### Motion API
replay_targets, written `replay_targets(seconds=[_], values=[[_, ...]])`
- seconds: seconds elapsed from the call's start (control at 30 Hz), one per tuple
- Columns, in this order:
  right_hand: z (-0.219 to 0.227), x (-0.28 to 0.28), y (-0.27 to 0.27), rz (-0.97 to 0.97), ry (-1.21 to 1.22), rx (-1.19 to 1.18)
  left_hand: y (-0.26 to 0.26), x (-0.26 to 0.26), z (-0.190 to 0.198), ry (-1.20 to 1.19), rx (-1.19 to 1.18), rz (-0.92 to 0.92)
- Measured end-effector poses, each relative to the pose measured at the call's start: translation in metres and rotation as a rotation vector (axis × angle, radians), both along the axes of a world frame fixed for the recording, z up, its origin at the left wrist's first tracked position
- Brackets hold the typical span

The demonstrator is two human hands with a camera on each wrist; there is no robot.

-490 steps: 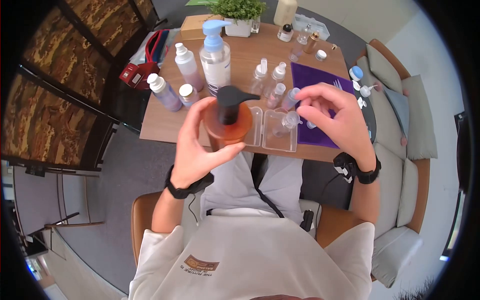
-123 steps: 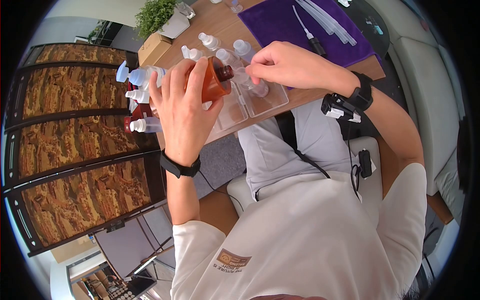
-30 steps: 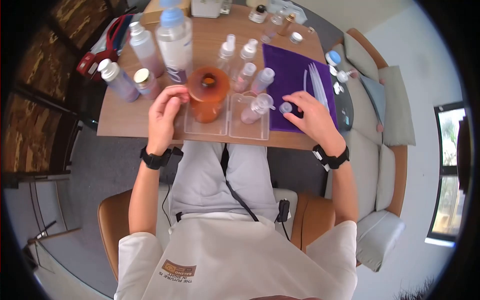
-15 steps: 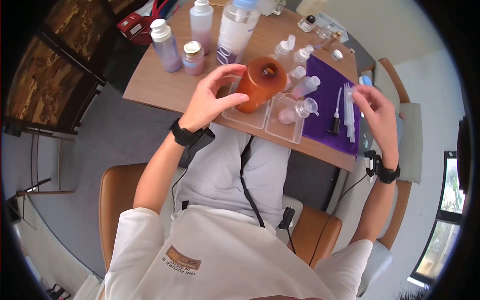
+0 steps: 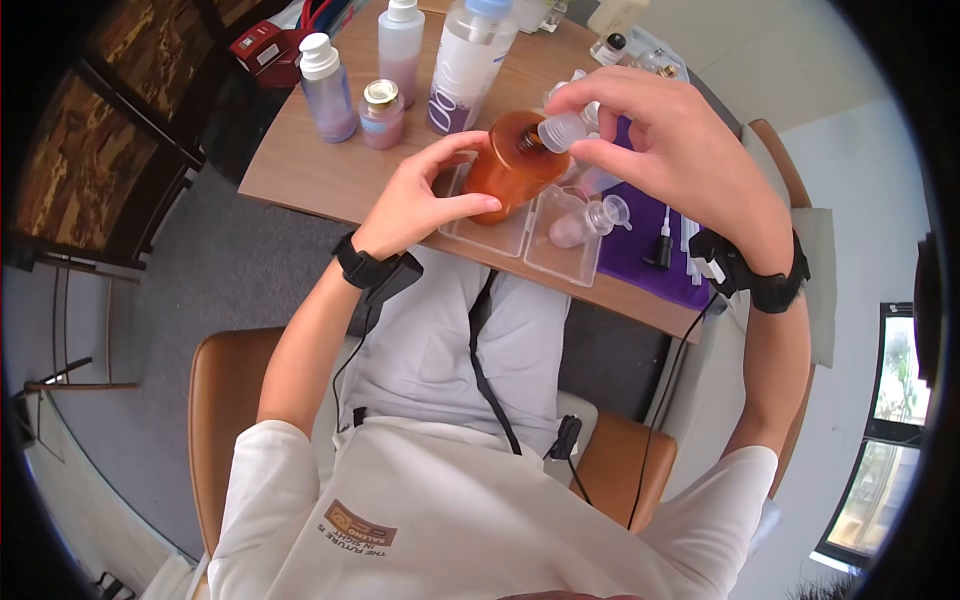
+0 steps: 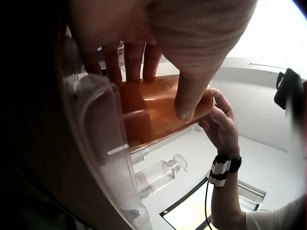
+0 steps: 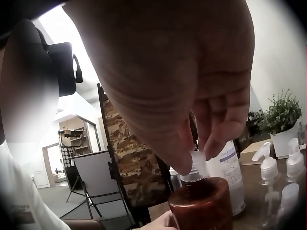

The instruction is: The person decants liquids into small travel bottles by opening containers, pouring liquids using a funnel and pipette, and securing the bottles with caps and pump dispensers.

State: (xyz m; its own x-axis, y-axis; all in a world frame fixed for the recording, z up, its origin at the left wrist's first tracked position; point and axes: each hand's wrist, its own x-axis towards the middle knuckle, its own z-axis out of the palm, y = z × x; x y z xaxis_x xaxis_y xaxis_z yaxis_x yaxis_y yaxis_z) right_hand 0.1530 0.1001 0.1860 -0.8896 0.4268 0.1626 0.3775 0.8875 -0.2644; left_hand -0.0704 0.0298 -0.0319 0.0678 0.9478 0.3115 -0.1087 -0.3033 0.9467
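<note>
An amber bottle (image 5: pixel 505 170) with its neck uncovered by any pump stands in the left part of a clear plastic tray (image 5: pixel 555 272). My left hand (image 5: pixel 420 195) grips its side, thumb in front and fingers behind, as the left wrist view confirms. Between thumb and fingers, my right hand (image 5: pixel 680 135) pinches a small clear ribbed plastic cap (image 5: pixel 563 132) at the bottle's mouth. In the right wrist view that cap (image 7: pixel 197 165) sits right over the amber neck. A small clear bottle (image 5: pixel 572 230) with pinkish contents and an open flip top stands in the tray's right part.
On the purple cloth (image 5: pixel 640 280) lie a black pump head (image 5: pixel 660 250) and clear tubes, partly hidden by my right wrist. Behind the amber bottle stand a large white-labelled bottle (image 5: pixel 468 70), a gold-lidded jar (image 5: pixel 381 115) and two pump bottles. Table edge is close in front.
Seconds ago my left hand tipped the amber bottle; now it stands in the tray. Within the last half second my right hand has moved left from above the tubes to the bottle's mouth.
</note>
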Motion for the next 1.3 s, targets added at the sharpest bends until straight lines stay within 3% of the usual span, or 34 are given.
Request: replay_targets(seconds=[0.43,0.67,0.83,1.0,1.1,1.27,1.3], values=[[-0.006,-0.013,0.003,0.083,-0.041,0.074,0.000,0.000,0.002,0.003,0.000,-0.007],[0.023,0.035,-0.009,-0.343,-0.088,0.098,0.002,0.003,0.000,0.019,0.040,0.014],[-0.031,0.105,0.007,-0.549,-0.319,-0.040,0.001,0.003,0.000,0.001,0.011,0.005],[-0.097,0.124,0.001,-0.500,-0.357,-0.075,0.001,0.002,0.001,-0.004,0.002,-0.011],[-0.115,0.136,0.000,-0.481,-0.304,-0.055,0.002,0.002,-0.002,-0.023,-0.013,-0.006],[-0.085,0.149,-0.011,-0.655,-0.244,-0.100,0.004,0.000,-0.007,-0.009,-0.018,0.010],[-0.084,0.160,-0.012,-0.651,-0.278,-0.008,0.003,0.000,-0.006,-0.008,-0.024,0.007]])
